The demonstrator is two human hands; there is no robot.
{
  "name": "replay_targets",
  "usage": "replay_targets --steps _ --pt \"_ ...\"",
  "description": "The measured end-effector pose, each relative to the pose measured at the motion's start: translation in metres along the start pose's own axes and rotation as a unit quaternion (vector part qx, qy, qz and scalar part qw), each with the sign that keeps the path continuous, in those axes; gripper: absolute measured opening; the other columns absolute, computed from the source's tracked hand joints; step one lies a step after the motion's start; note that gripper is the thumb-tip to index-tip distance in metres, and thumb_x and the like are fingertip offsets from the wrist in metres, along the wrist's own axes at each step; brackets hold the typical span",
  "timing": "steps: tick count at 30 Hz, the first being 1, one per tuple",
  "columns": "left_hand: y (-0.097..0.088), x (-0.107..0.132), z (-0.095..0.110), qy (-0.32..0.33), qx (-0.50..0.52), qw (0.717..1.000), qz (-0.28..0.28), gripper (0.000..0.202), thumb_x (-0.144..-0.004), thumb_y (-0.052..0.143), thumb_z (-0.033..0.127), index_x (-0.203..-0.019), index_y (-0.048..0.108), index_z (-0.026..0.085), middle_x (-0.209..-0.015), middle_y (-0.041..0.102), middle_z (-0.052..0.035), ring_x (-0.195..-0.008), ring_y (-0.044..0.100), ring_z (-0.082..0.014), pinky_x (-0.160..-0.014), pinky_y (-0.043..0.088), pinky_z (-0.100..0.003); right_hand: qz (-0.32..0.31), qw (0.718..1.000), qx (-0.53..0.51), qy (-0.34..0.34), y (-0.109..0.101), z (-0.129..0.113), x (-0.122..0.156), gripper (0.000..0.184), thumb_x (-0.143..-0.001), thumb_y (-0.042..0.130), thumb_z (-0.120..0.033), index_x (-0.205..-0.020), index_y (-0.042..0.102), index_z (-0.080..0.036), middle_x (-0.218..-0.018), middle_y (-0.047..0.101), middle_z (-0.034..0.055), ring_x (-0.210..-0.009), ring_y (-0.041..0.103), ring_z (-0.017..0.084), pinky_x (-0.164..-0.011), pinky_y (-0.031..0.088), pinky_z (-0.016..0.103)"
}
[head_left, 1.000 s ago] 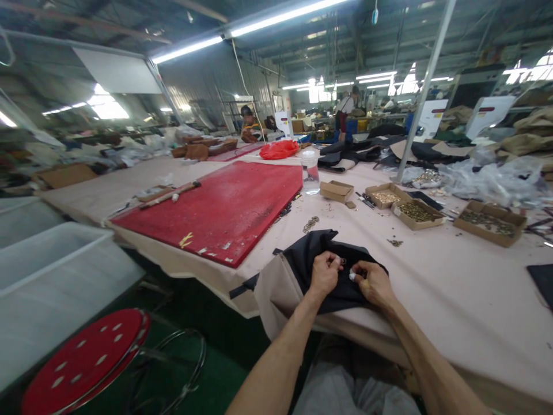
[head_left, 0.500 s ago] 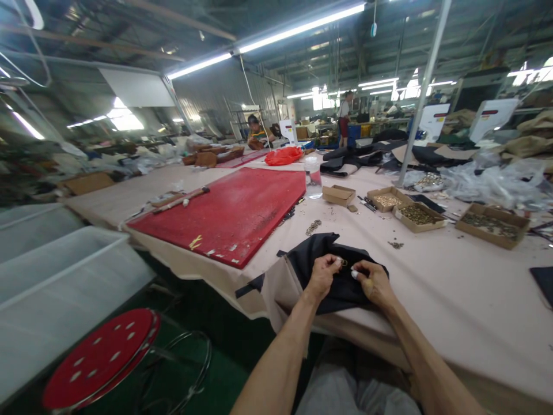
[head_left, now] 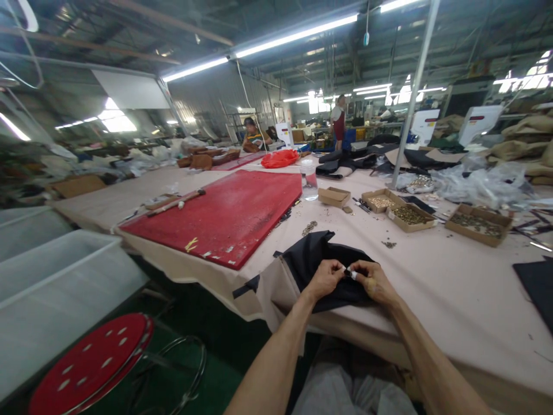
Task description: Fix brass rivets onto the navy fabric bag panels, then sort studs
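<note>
A black fabric piece with a beige side [head_left: 302, 253], perhaps part of a bag, lies bunched at the table's near edge. Over it, my left hand [head_left: 325, 279] is closed in a pinch, with white wrapping on a fingertip. My right hand [head_left: 375, 282], also with a white-wrapped fingertip, pinches right against it. Between the fingertips shows a tiny dark spot, mostly hidden; a small brass-coloured ring was visible at the left fingers a moment earlier. What the right fingers grip is too small to tell.
Left of the hands lies a red board [head_left: 224, 213] with a hammer [head_left: 181, 202] on it. Small cardboard boxes [head_left: 410, 216] of metal fittings stand at the right, near a plastic cup [head_left: 309, 183]. A red stool [head_left: 93, 363] stands beside white bins [head_left: 64, 271].
My hands have come together, the right fingertips now meeting the left ones over the black fabric. The brass ring is now mostly covered. The view has shifted slightly right.
</note>
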State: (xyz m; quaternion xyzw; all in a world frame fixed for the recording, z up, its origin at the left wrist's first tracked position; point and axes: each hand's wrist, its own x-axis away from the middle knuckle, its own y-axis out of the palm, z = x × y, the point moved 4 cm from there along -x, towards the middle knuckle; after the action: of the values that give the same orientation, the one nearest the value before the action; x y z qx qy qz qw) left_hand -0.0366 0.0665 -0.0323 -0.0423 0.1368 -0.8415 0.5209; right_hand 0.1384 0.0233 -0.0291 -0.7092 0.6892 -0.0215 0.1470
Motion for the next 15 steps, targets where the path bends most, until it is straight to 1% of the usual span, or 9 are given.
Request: replay_targets --steps 2,4,6,8,10,12,15 --pt "0.001 0.001 0.000 0.010 -0.031 0.999 0.013 0.028 -0.085 0.065 0.041 -0.082 0.071 0.013 -0.071 0.066 -0.0020 -0.062 0.051 -0.0105 -0.059 0.035 -0.023 0.041 0.999 -0.009 0.003 -0.002 -0.001 0.001 0.032 -0.076 0.061 -0.035 -0.099 0.074 -0.017 -0.080 0.070 0.0039 -0.073 0.060 0.019 -0.069 0.047 0.030" --pt "0.003 0.002 0.002 0.016 -0.052 0.998 0.024 0.028 -0.085 0.064 0.040 -0.082 0.071 0.013 -0.072 0.067 -0.0027 -0.063 0.052 -0.0112 -0.060 0.036 -0.024 0.081 0.997 -0.018 0.001 -0.002 -0.005 0.003 0.036 -0.079 0.062 -0.042 -0.101 0.074 -0.016 -0.080 0.070 0.0052 -0.072 0.060 0.019 -0.069 0.047 0.030" --pt "0.004 0.004 0.003 0.021 -0.063 0.997 0.034 0.028 -0.085 0.064 0.040 -0.081 0.071 0.013 -0.071 0.066 -0.0024 -0.062 0.052 -0.0112 -0.059 0.036 -0.024 0.090 0.996 -0.008 -0.001 0.000 -0.013 0.008 0.039 -0.083 0.062 -0.048 -0.101 0.075 -0.016 -0.080 0.071 0.0055 -0.071 0.060 0.019 -0.068 0.047 0.030" --pt "0.005 0.006 0.006 0.022 -0.067 0.997 0.037 0.028 -0.084 0.064 0.040 -0.080 0.071 0.013 -0.069 0.065 -0.0017 -0.060 0.050 -0.0107 -0.057 0.035 -0.024 0.076 0.996 0.036 0.003 0.003 -0.019 0.013 0.039 -0.084 0.062 -0.051 -0.097 0.077 -0.017 -0.080 0.071 0.0049 -0.071 0.061 0.019 -0.066 0.046 0.029" --pt "0.005 0.007 0.008 0.020 -0.059 0.997 0.038 0.026 -0.083 0.066 0.038 -0.080 0.072 0.013 -0.069 0.065 -0.0017 -0.060 0.050 -0.0105 -0.057 0.036 -0.024 0.062 0.993 0.095 0.016 0.005 -0.021 0.016 0.036 -0.083 0.063 -0.050 -0.092 0.077 -0.018 -0.075 0.071 0.0040 -0.068 0.060 0.018 -0.064 0.045 0.028" --pt "0.003 0.008 0.011 0.016 -0.039 0.998 0.035 0.024 -0.081 0.068 0.036 -0.081 0.073 0.013 -0.070 0.067 -0.0025 -0.061 0.053 -0.0111 -0.059 0.038 -0.024 0.064 0.988 0.137 0.029 0.002 -0.018 0.018 0.031 -0.080 0.064 -0.045 -0.089 0.077 -0.019 -0.073 0.070 0.0035 -0.065 0.060 0.018 -0.063 0.045 0.029" --pt "0.001 0.010 0.014 0.014 -0.012 1.000 0.015 0.023 -0.077 0.073 0.036 -0.081 0.075 0.013 -0.073 0.070 -0.0034 -0.065 0.057 -0.0126 -0.063 0.042 -0.025 0.070 0.986 0.143 0.045 -0.003 -0.007 0.020 0.027 -0.076 0.064 -0.037 -0.091 0.077 -0.019 -0.076 0.073 0.0040 -0.068 0.063 0.020 -0.067 0.049 0.030"
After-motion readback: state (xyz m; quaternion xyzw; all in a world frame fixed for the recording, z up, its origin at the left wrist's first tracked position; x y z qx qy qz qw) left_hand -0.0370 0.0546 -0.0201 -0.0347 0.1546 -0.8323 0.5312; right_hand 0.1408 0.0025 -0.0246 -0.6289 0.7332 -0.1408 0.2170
